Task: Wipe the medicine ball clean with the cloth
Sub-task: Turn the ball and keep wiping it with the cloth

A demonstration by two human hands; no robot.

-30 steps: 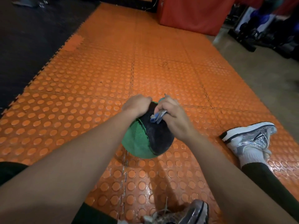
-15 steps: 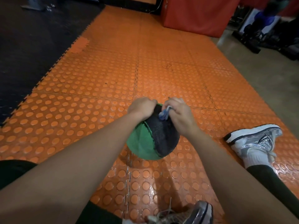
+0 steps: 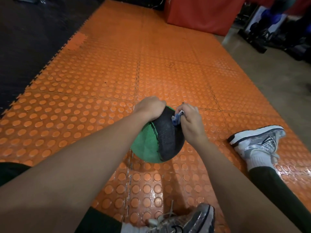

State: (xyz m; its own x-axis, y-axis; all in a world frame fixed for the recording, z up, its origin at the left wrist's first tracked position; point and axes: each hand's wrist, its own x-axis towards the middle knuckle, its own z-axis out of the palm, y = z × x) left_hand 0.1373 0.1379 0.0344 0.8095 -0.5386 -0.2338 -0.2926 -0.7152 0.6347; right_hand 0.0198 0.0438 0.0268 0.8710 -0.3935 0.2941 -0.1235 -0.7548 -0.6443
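Note:
A green and black medicine ball (image 3: 161, 142) sits on the orange studded floor mat (image 3: 117, 78) between my legs. My left hand (image 3: 149, 108) is curled over the ball's top left and grips it. My right hand (image 3: 190, 121) holds a small bunched blue-grey cloth (image 3: 177, 117) and presses it against the black panel near the top right of the ball. Most of the cloth is hidden inside my fist.
My right shoe (image 3: 259, 142) lies to the right of the ball, my left shoe (image 3: 186, 221) at the bottom edge. A red padded block (image 3: 202, 12) stands far back. Black matting (image 3: 30, 39) lies left, bare concrete floor (image 3: 269, 78) and dark equipment right.
My right hand with the cloth has slid to the right across the top of the ball. My left hand keeps its grip on the ball's top.

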